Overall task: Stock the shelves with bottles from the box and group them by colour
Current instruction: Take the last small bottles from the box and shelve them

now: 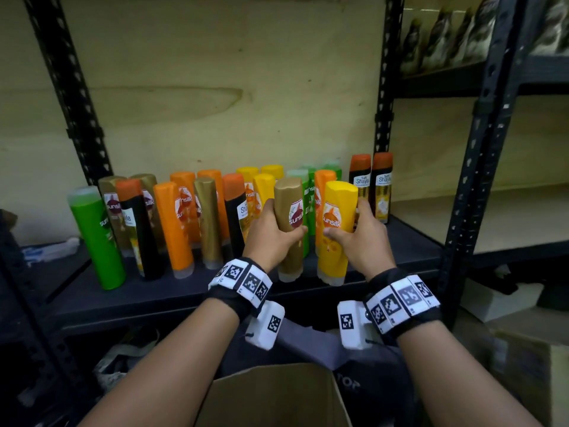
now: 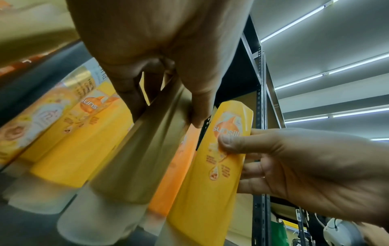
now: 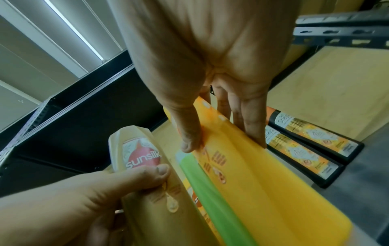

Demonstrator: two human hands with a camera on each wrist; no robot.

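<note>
Bottles of green, orange, gold, yellow and black plastic [image 1: 172, 224] stand cap-down on the dark metal shelf [image 1: 172, 291]. The left hand [image 1: 271, 238] has its grip curled round a gold plastic bottle [image 1: 289, 223], and the right hand [image 1: 360, 238] pinches a yellow plastic bottle [image 1: 335, 232] beside it, above the open cardboard box [image 1: 271, 396].

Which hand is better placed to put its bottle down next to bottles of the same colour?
Probably the right hand. Its yellow bottle is almost on the shelf, with yellow bottles just behind. The left hand holds a gold bottle, far from the gold ones.
</note>
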